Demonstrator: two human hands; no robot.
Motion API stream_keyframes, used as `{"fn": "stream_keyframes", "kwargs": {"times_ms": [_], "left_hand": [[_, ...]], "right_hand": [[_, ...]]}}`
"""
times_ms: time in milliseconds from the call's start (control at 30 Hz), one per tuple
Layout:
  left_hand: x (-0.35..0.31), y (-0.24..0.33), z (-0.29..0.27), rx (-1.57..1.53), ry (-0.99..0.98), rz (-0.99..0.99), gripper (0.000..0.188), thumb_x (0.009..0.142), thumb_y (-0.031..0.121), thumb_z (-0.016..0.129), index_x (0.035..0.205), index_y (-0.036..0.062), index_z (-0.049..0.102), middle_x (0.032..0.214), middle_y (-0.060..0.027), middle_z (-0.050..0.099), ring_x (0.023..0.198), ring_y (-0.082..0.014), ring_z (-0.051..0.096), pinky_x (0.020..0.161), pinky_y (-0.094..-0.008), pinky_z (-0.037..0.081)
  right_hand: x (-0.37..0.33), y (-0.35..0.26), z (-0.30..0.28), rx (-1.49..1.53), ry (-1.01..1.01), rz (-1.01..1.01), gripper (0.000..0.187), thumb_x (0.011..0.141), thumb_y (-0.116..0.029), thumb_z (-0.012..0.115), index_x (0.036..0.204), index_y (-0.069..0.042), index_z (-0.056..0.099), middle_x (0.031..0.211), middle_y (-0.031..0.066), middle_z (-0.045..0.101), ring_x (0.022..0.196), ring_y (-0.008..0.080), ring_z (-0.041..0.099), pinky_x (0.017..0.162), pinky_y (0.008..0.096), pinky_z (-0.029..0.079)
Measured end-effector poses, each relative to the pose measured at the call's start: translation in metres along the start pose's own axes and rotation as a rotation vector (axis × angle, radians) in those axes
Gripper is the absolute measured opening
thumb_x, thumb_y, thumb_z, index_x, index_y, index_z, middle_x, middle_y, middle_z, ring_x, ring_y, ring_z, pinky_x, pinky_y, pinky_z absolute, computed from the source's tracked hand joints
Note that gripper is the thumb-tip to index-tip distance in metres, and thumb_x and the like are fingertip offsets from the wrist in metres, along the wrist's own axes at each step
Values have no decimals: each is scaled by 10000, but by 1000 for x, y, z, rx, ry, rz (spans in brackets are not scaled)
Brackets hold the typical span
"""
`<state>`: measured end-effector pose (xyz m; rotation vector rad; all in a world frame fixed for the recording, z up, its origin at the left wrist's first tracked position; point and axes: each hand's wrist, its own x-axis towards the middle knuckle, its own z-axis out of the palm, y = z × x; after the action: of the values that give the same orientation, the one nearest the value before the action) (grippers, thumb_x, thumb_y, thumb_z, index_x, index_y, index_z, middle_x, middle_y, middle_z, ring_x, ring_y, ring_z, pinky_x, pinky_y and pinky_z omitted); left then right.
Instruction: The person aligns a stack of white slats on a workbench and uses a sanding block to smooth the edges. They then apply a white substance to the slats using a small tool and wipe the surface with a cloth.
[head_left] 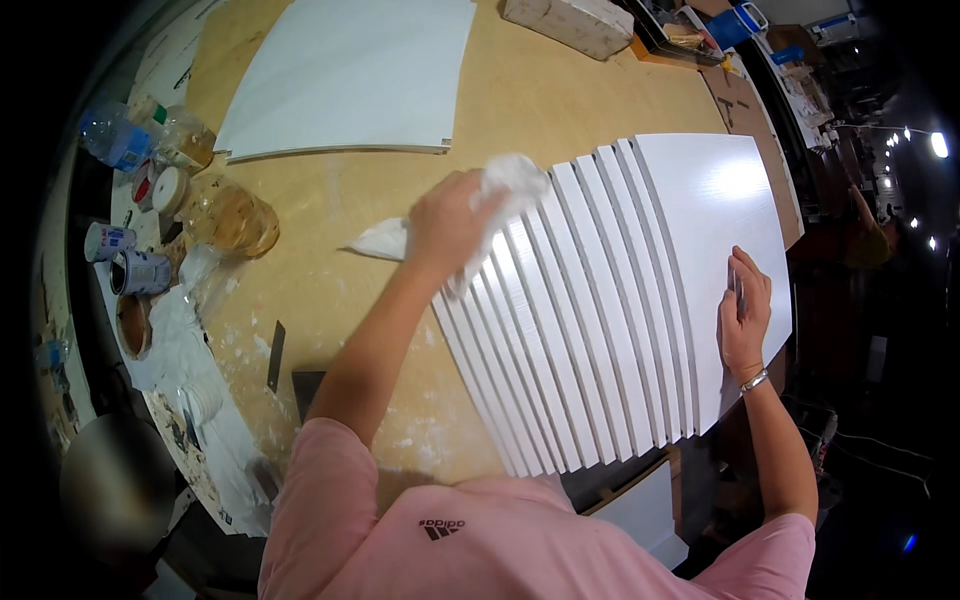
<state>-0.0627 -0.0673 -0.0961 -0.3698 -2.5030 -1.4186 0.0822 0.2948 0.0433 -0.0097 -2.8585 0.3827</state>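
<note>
My left hand point(447, 228) is closed on a white cloth point(517, 182). It holds the cloth against the far left edges of a fanned row of glossy white boards point(560, 330), and a loose end of the cloth hangs out to the left. Several long, narrow edges show where the boards overlap in steps. The rightmost board point(700, 190) shows its whole broad face. On that face rests my right hand point(746, 315), fingers stretched and thumb apart. A dark patch between thumb and fingers could be a reflection; I cannot tell.
Another white panel point(345, 75) lies at the far side of the wooden table point(330, 210). To the left stand a plastic jar of amber liquid point(230, 215), bottles point(115, 135) and an opened can point(140, 272). A flat dark blade point(276, 355) lies nearby. A whitish block point(570, 22) sits at the back.
</note>
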Motion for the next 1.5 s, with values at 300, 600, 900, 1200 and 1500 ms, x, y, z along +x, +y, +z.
{"fn": "stream_keyframes", "kwargs": {"times_ms": [300,600,900,1200,1500], "left_hand": [[25,-7,-25,-181,247,-190,285,861,144,681,1127,42,669,994,-185,669,870,-367,644,780,-421,518],[-192,82,-16,44,-289,208,494,884,215,629,1273,-85,582,1409,-396,418,1333,-585,376,1102,-620,318],[-90,9,-5,212,-30,84,588,912,176,546,1420,-90,418,1500,-332,346,1389,-495,340,1168,-527,266],[-231,87,-18,204,-210,82,583,760,114,675,1298,-79,563,1488,-284,400,1340,-505,410,1079,-501,411],[-132,45,-54,-61,86,-130,319,847,107,691,1161,53,703,1112,-173,700,1007,-332,681,857,-401,542]], "right_hand": [[1,1,-1,3,-4,-10,469,801,8,474,1254,3,594,1384,153,566,1205,306,499,1059,394,400],[1,1,0,-20,-19,-23,481,805,15,457,1266,-8,592,1393,151,559,1234,305,491,1075,404,393],[0,3,2,-16,-1,-48,455,831,-13,465,1267,-16,594,1389,128,567,1219,282,496,1066,399,397],[-2,7,3,31,36,-69,443,829,-17,485,1256,-20,604,1367,109,586,1184,276,508,1043,376,413],[-5,16,6,11,71,-117,402,853,-43,514,1242,-31,613,1359,102,593,1166,267,516,1031,371,422]]}}
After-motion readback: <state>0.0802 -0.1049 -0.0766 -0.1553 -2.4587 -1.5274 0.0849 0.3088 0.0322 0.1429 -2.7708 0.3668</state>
